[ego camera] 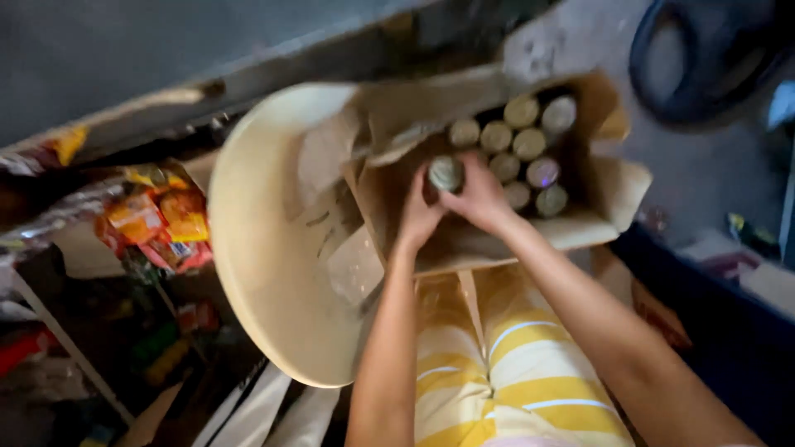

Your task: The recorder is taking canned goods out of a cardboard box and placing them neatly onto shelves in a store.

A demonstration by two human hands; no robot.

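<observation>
In the head view, tilted and somewhat blurred, both bare arms reach up from the lower edge toward an open brown cardboard box (596, 228) that rests at the 2 o'clock side of a round cream-coloured surface (257, 273). The left hand (418, 217) and the right hand (479, 197) meet at the box's near left corner, their fingers wrapped together around a small round can with a dull silvery lid (445, 173); the left hand cups it from 7 o'clock, the right hand covers it from 4 o'clock, so both hands are closed on this one can. The can sits just inside the box, at about 9 o'clock from a cluster of similar round-lidded cans (520, 147) that stand upright, packed touching one another in rows toward the box's far corner. The lids look pale green-grey, one with a faint purple sheen; any labels on their sides are hidden. The box flaps stand open, one pale flap (623, 189) folded out at 3 o'clock. Below the box, at 6 o'clock, lies yellow-and-white striped cloth (513, 364) on the person's lap. Well apart, at 9 o'clock of the surface, a heap of orange, yellow and red shiny snack packets (157, 219) hangs or lies; their print is too blurred to make out.
</observation>
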